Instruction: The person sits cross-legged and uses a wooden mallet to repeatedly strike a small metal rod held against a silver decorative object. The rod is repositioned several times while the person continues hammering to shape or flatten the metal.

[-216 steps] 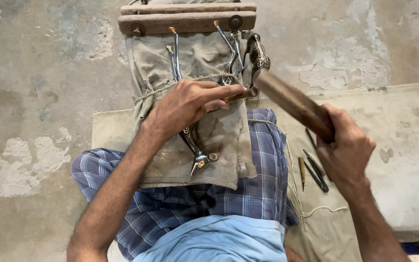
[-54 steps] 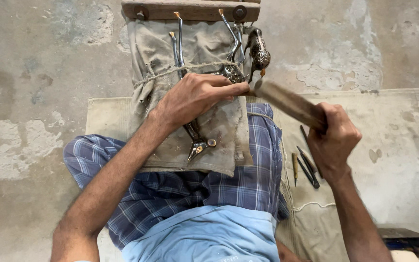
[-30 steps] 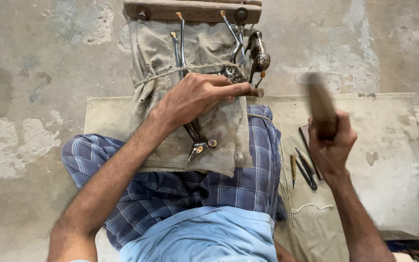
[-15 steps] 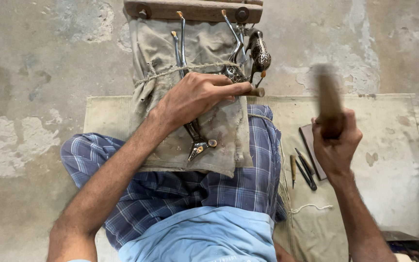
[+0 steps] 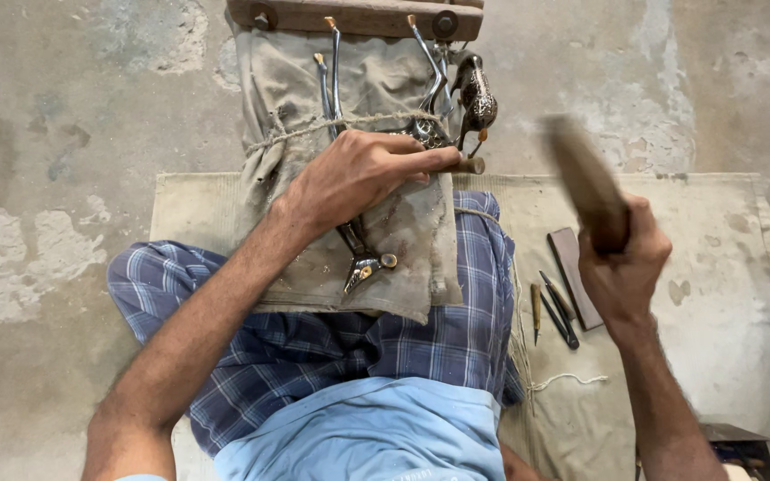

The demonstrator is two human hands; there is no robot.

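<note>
Right hand (image 5: pixel 624 267), closed round the wooden mallet (image 5: pixel 585 183), has raised it clear of the punch (image 5: pixel 456 166) since two seconds ago, while the left hand (image 5: pixel 358 176) still pinches that punch beside the clamped bird figurine (image 5: pixel 477 93), indicating another strike pending.

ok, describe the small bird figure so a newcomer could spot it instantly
Start at the wooden bar along the top edge, with the beige cloth hanging below it. At the cloth's upper right corner stands the bird figure: dark and speckled, unlike the plain shiny metal tools beside it.

Head-worn view, straight down, close above lap.
</note>
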